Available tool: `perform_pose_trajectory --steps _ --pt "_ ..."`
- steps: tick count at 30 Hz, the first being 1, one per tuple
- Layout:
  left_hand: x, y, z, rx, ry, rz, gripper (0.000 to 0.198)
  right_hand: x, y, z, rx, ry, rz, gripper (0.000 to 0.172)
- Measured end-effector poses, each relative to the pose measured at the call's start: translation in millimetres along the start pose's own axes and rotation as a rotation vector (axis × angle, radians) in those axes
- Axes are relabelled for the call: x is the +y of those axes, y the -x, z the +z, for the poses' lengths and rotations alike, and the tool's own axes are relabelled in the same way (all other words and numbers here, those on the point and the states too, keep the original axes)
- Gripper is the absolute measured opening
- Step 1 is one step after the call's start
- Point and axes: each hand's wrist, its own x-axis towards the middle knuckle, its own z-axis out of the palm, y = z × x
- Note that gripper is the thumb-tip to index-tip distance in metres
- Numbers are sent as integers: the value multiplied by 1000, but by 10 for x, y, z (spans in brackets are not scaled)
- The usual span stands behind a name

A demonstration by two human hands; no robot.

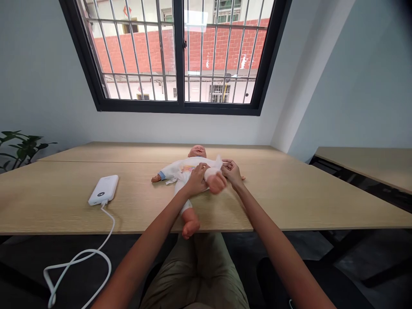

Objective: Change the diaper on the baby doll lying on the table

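A baby doll [193, 159] in white clothes lies on its back on the wooden table [289, 197], head toward the window. One bare foot [190, 227] hangs over the table's near edge. My left hand [197, 179] is closed around the doll's raised other leg, next to its foot [216, 182]. My right hand [231, 171] pinches the white garment [218, 162] at the doll's side. The fingers of both hands are curled.
A white power bank [103, 189] lies on the table to the left, its white cable [77, 262] looping down off the edge. A potted plant [19, 148] stands at far left. A barred window [180, 56] is behind, and a second table [367, 165] to the right.
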Motion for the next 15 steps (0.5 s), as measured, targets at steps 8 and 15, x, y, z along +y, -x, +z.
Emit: perform_pose_trajectory --steps 8,15 --pt "171 78 -78 -236 -404 312 41 -41 14 33 -9 20 -13 48" --pt "171 64 -72 -247 -478 276 48 -78 26 16 -72 -61 40 47"
